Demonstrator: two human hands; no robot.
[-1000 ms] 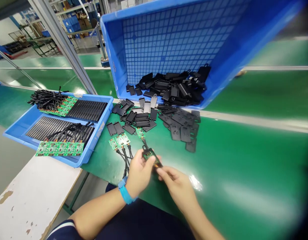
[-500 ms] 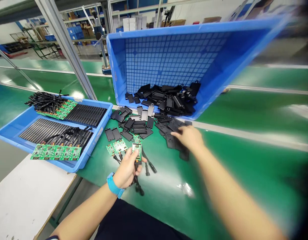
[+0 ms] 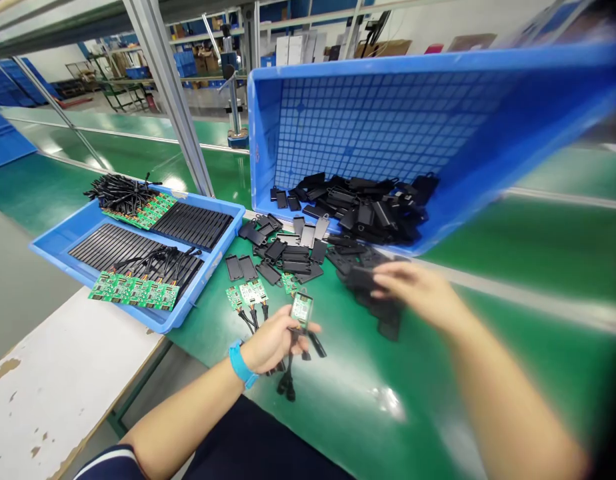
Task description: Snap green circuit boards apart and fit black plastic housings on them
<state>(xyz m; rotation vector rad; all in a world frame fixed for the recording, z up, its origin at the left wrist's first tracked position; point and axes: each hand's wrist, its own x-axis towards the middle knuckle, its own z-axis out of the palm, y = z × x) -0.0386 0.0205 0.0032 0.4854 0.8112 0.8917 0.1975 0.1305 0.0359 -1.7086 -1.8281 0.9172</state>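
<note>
Since the earlier frame, the right hand (image 3: 418, 287) has lifted slightly from the far pile with a flat black piece (image 3: 361, 277) between its fingers, and the left hand's outer fingers have loosened. Nearest, black connectors (image 3: 287, 387) dangle below the left hand (image 3: 271, 341), apparently on the held board's cable. That hand's thumb and fingers close on the near end of the circuit board (image 3: 302, 309), the other fingers half open beneath, likely so that its face stays uncovered. The board's component side faces up, its long axis running near to far, cable end near; blur hides whether a shell surrounds it. Farther right, the right hand pinches its piece by the right end, fingertips nearly together; the piece's long axis seems to run left to right. Beyond the held board, loose boards (image 3: 253, 291) lie on the green table (image 3: 348, 393) with leads toward the near side, probably for easy pickup. Then come open black shells (image 3: 295, 257), with flat black covers (image 3: 389, 327) to their right, a blue tray (image 3: 163, 325) left, and the tipped blue bin (image 3: 338, 67) farthest, its mouth facing near, perhaps for reaching in.
</note>
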